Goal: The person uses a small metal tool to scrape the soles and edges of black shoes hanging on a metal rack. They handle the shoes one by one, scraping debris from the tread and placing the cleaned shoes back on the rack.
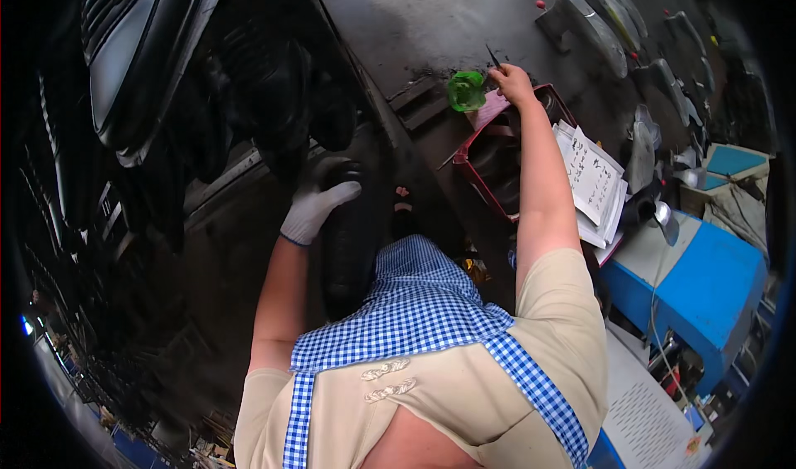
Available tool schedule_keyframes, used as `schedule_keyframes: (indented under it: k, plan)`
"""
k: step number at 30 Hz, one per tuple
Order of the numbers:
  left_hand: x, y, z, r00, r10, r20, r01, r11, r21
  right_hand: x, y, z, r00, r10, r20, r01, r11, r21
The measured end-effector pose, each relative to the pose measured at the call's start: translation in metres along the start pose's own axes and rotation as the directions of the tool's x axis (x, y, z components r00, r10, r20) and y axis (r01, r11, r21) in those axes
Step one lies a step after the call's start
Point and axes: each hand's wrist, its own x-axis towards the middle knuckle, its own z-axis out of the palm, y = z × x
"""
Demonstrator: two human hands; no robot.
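My left hand (319,204), in a white knitted glove, is closed around the upper end of a black shoe (347,249), which stands lengthwise in front of my apron. Much of the shoe merges with the dark background. Out to the far right, my bare right hand (512,83) pinches a thin, dark, pointed tool (493,56); whether it is a brush or a blade I cannot make out. Just left of that hand sits a green translucent plastic cup (466,92). A pink piece of paper or cloth (489,108) lies below the cup, beside a red-rimmed box (466,155) with dark contents.
Large black shoes (153,63) hang on a rack at the left. Grey metal shoe moulds (590,29) stand along the right of the worn dark table (414,13). Handwritten white papers (590,174) lie beside my right forearm, with a blue machine (692,286) nearer me.
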Motion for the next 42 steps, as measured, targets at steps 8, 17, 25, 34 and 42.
schedule_keyframes:
  k: [8, 17, 25, 34, 42]
  plan:
    - [0.023, 0.042, 0.017, 1.000, -0.001, 0.011, 0.001, 1.000, -0.001, 0.006, -0.002, -0.012, 0.982, 0.135, 0.129, -0.167, 0.944, 0.285]
    - [0.036, 0.080, 0.042, 1.000, -0.023, 0.015, 0.022, 0.998, 0.061, -0.099, -0.102, -0.047, 0.987, -0.074, 0.139, -0.077, 0.542, 0.837]
    - [0.054, 0.084, 0.050, 0.999, 0.015, 0.035, -0.018, 0.996, 0.085, -0.162, -0.167, -0.035, 0.975, -0.211, 0.068, 0.061, 0.548, 0.834]
    - [0.059, 0.078, 0.046, 1.000, 0.019, 0.009, -0.020, 0.995, 0.101, -0.210, -0.194, -0.034, 0.644, -0.711, -0.283, 0.765, 0.609, 0.211]
    - [0.063, 0.079, 0.051, 0.999, -0.025, 0.038, 0.023, 0.999, 0.046, -0.087, -0.075, -0.008, 0.932, -0.267, -0.244, 0.314, 0.932, 0.182]
